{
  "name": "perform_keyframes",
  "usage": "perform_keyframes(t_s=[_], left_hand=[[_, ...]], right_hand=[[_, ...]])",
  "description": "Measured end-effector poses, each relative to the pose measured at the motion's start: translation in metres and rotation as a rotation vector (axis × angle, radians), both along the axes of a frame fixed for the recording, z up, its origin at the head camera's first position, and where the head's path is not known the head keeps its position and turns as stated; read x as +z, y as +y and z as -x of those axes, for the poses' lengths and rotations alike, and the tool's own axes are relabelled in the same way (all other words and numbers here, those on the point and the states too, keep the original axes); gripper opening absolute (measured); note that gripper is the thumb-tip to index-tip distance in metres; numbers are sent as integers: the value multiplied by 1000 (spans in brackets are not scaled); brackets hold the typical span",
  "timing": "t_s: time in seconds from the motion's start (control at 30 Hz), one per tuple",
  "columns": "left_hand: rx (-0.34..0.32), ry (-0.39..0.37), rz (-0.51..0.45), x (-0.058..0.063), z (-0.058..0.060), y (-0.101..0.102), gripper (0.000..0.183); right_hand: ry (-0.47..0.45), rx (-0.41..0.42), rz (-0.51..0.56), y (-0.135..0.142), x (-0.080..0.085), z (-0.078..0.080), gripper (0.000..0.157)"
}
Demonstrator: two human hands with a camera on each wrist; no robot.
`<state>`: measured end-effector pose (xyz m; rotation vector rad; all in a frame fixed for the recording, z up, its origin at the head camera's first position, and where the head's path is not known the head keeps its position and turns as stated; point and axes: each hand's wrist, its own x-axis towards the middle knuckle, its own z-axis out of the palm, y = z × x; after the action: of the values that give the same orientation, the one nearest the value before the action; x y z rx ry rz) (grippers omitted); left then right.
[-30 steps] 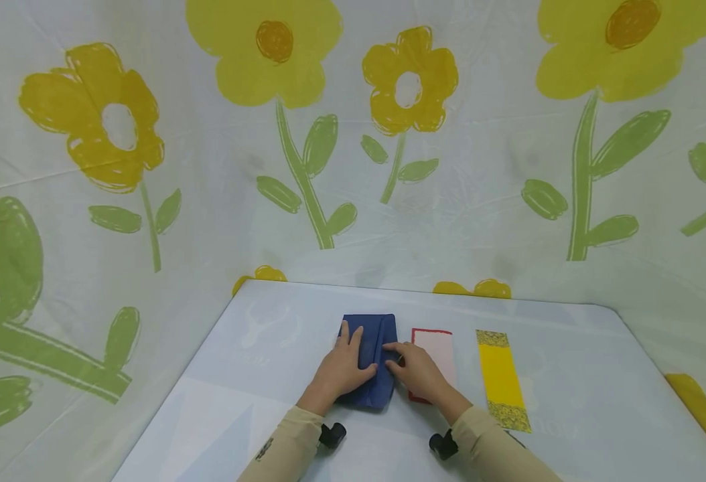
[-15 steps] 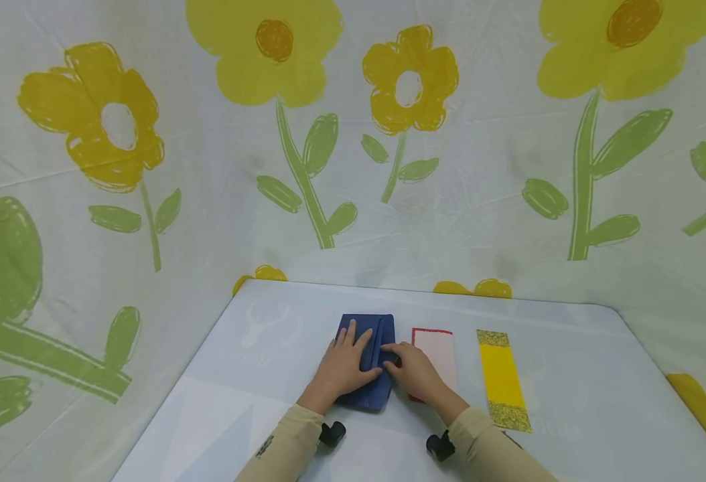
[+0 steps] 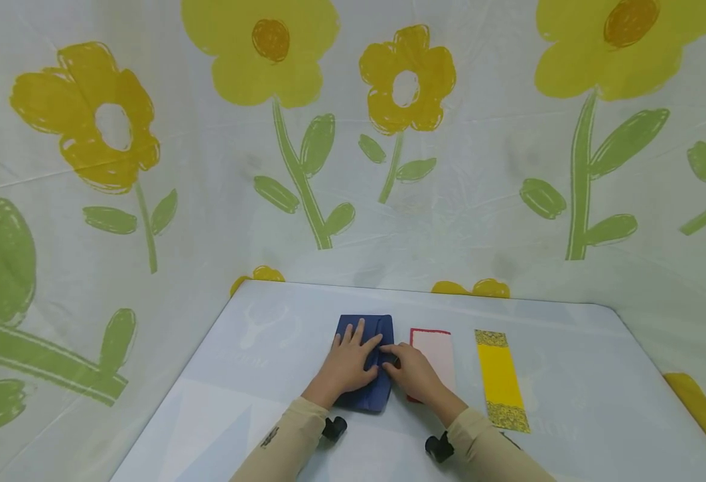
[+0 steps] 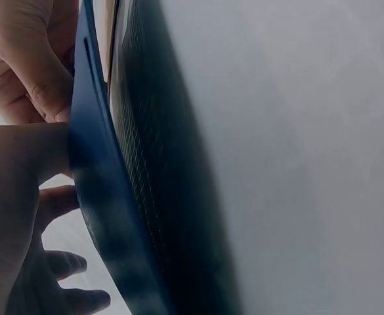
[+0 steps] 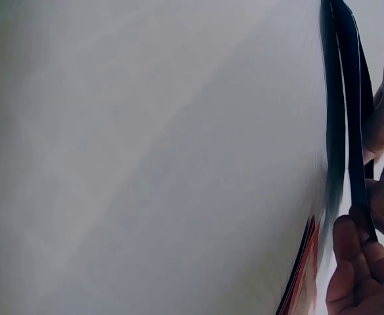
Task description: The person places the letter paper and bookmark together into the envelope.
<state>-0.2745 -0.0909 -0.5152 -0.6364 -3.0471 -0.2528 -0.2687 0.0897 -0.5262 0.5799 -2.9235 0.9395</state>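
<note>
- My left hand [image 3: 347, 365] had just slid its fingertips across the blue folder [image 3: 382, 388] towards the flap [image 3: 386, 327] on its right side, until the forefinger lay just beside my right fingertips.
- For the work in hand, I took that as bracing: the left hand seemed to be flattening and steadying the folder while the finer handling fell to the right.
- Against the frame a second earlier, the left fingers pointed further rightwards, while the thumb lay in much the same place near the flap.
- My right hand [image 3: 413, 371] had barely altered, and neither had the folder's place; the slight leftward drift of everything in the head view looked like my own head moving.
- As for grip, my left hand clasped nothing; it rested on the folder with the fingers spread. My right thumb and fingers pinched the folder at its right edge, though I could not tell how many layers were between them.
- The folder lay on the table [image 3: 582, 375] beneath both hands, and the right wrist view showed a gap between its layers.
- To its right lay the red-edged slip [image 3: 436, 348], partly behind my right hand, then the yellow strip [image 3: 500, 371], untouched.
</note>
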Motion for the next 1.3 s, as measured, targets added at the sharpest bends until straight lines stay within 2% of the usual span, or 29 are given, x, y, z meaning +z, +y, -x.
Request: perform_keyframes(t_s=[0.57,0.93,1.3], left_hand=[[15,-5,5,4,1,4,52],[40,-49,-42,7,2,3,49],[65,-91,-79,12,4,0,47]], right_hand=[[46,12,21,2,0,1,33],[56,18,48,4,-2,1,33],[26,-12,46,6,-1,2,33]])
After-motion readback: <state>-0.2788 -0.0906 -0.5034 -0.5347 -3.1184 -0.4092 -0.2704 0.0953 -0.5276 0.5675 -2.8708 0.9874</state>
